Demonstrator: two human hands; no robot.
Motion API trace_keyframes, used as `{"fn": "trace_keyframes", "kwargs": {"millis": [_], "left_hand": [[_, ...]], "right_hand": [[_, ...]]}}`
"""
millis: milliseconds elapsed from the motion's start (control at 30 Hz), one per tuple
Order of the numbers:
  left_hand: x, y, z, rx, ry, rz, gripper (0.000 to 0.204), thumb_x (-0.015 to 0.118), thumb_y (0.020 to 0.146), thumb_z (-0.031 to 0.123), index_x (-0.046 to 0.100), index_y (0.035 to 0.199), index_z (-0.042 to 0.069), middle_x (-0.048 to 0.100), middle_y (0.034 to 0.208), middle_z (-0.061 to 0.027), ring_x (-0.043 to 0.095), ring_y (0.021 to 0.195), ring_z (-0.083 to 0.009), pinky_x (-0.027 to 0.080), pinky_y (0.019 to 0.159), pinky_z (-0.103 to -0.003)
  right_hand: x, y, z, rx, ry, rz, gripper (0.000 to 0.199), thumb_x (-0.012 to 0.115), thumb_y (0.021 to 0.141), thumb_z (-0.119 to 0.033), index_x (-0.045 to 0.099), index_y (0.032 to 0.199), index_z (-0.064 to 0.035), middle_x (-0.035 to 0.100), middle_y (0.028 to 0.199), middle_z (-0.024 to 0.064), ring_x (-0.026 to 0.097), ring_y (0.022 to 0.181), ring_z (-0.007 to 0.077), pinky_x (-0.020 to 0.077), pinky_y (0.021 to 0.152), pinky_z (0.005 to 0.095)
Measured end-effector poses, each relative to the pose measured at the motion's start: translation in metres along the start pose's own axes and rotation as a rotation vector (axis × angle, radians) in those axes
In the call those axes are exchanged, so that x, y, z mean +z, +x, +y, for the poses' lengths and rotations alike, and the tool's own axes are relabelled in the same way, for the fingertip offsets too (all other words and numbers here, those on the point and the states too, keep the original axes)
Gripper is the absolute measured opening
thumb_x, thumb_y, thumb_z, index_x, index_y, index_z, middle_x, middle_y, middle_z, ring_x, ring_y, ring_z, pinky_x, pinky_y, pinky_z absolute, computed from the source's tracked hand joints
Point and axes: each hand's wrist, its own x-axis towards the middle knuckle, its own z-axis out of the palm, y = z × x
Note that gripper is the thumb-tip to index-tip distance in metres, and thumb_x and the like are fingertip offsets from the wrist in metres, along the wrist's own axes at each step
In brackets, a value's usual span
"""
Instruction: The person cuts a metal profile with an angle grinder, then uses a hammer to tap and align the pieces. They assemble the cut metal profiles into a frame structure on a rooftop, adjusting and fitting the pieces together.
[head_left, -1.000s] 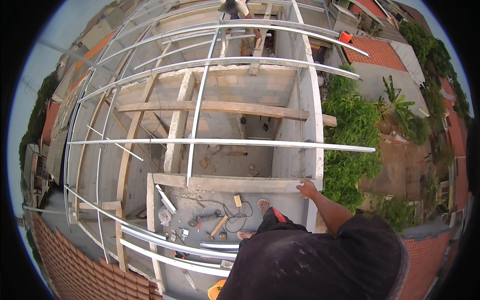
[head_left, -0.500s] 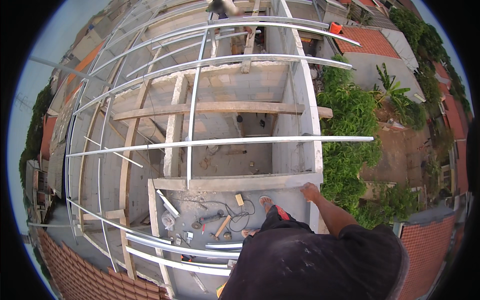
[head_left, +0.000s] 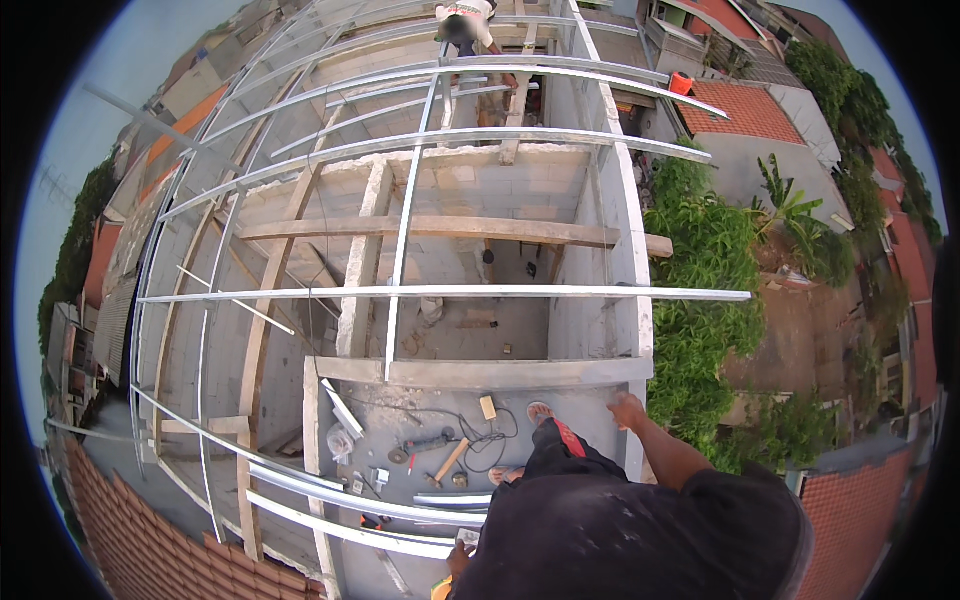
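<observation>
In the head view, the right hand (head_left: 627,411) is above the top of the low wall (head_left: 634,457), at the end of the outstretched arm. Its fingers are partly curled, and I see no object in it. Whether it touches the wall, I cannot tell.

The left hand (head_left: 460,559) shows only in part, beside the dark shirt (head_left: 630,530). It is at the right end of the lower metal bar (head_left: 375,537), close under a small grey box (head_left: 467,538). How far its fingers are open, and whether they grip the bar or the box, I cannot tell. A yellow thing (head_left: 440,588) lies just below this hand, partly cut by the picture edge.

Above the left hand, a second bar (head_left: 400,511) runs almost parallel to the lower one. Farther up and to the left of the same hand, a hammer (head_left: 453,457), a grinder (head_left: 428,441) and a plastic bag (head_left: 341,443) lie on the grey floor (head_left: 585,425).

To the left of the right hand are a sandalled foot (head_left: 539,411) and a yellowish block (head_left: 488,408). Green leaves (head_left: 700,270) are up and to its right. Far above both hands, a co-worker (head_left: 466,25) bends down among the bars of the frame (head_left: 420,145).
</observation>
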Motion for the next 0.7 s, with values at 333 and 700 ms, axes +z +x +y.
{"fn": "trace_keyframes", "kwargs": {"millis": [333,700], "left_hand": [[-0.056,-0.019,0.046,0.297,1.138,-0.120,0.059,0.062,0.104,0.054,0.075,0.131,0.003,0.080,0.117,-0.0188,0.074,0.112,-0.0324,0.058,0.098,-0.044],[0.029,0.038,0.363,0.560,1.334,0.334,0.065,0.081,0.090,0.045,0.067,0.136,0.002,0.073,0.128,-0.0271,0.067,0.127,-0.0437,0.053,0.109,-0.051]], "right_hand": [[-0.001,0.010,-0.119,0.105,0.755,-0.094,0.043,0.067,0.103,-0.030,0.060,0.136,-0.0043,0.067,0.122,0.0160,0.073,0.101,0.0317,0.0653,0.083,0.0498],[-0.124,0.168,-0.490,-0.369,1.166,-0.229,0.057,0.064,0.109,-0.032,0.048,0.153,0.0005,0.066,0.137,0.0224,0.071,0.113,0.0307,0.0641,0.095,0.0479]]}}
